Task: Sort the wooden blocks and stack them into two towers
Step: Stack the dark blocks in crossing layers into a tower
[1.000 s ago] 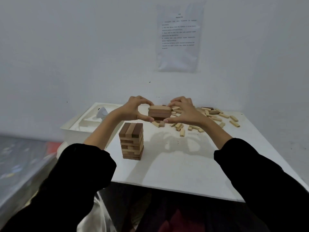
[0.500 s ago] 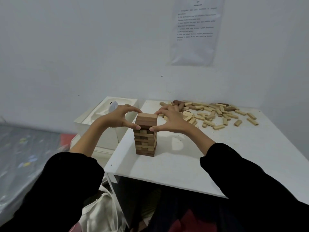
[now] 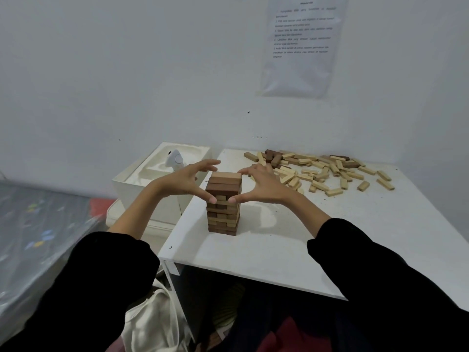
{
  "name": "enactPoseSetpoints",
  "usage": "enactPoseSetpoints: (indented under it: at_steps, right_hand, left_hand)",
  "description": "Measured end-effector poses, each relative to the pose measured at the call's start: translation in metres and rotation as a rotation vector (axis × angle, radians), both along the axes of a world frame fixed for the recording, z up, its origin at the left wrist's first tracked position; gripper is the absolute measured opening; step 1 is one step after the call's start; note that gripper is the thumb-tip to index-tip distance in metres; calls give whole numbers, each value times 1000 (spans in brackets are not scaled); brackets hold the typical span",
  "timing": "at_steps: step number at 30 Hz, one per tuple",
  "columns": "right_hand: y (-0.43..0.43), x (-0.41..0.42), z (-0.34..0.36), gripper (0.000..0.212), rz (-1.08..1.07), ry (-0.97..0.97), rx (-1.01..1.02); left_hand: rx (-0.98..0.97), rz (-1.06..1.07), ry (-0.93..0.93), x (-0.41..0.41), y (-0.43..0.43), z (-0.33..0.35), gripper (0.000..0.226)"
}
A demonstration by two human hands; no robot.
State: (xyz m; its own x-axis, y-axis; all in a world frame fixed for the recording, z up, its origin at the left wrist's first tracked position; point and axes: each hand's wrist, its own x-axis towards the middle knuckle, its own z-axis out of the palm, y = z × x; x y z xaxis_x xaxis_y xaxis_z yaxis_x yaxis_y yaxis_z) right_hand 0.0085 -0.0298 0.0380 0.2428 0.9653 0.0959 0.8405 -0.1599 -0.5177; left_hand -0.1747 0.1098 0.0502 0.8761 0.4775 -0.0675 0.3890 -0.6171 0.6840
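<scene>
A tower of wooden blocks [image 3: 223,209], mixing dark and light layers, stands near the left edge of the white table [image 3: 291,245]. My left hand [image 3: 184,182] and my right hand [image 3: 265,188] flank its upper part. Both thumbs touch the tower's front face just under the top dark layers, while the fingers arch loosely beside and behind the top. Neither hand holds a block. A scattered pile of loose blocks [image 3: 319,171], mostly light with a few dark ones, lies at the back of the table.
A white open box [image 3: 142,181] with a white handheld device [image 3: 175,160] in it stands left of the table. A printed sheet [image 3: 302,44] hangs on the wall. A white bag [image 3: 152,316] lies on the floor under the table's left corner.
Both hands carried a small stack of blocks leftward and set it on the tower. My fingers have since loosened from it and the thumbs have slid lower on the front.
</scene>
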Motion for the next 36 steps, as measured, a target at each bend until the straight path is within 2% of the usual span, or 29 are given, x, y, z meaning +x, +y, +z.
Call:
enactPoseSetpoints:
  at_steps: [9, 13, 18, 21, 28, 36]
  right_hand:
    - [8, -3, -12, 91, -13, 66, 14]
    - [7, -2, -14, 83, -9, 81, 36]
    - [7, -3, -15, 84, -4, 91, 43]
    - [9, -2, -16, 74, -10, 80, 47]
    - [4, -2, -15, 77, -19, 66, 25]
    - [5, -3, -16, 74, -23, 60, 44]
  left_hand:
    - [-58, -32, -54, 11, 1, -9, 78]
    - [-78, -35, -55, 11, 2, -9, 75]
    - [-91, -33, -61, 13, 0, -9, 70]
    - [-98, -37, -62, 13, -1, -9, 70]
    - [-127, -45, -44, 13, -4, -8, 85]
    - [-101, -40, -40, 14, -4, -8, 75]
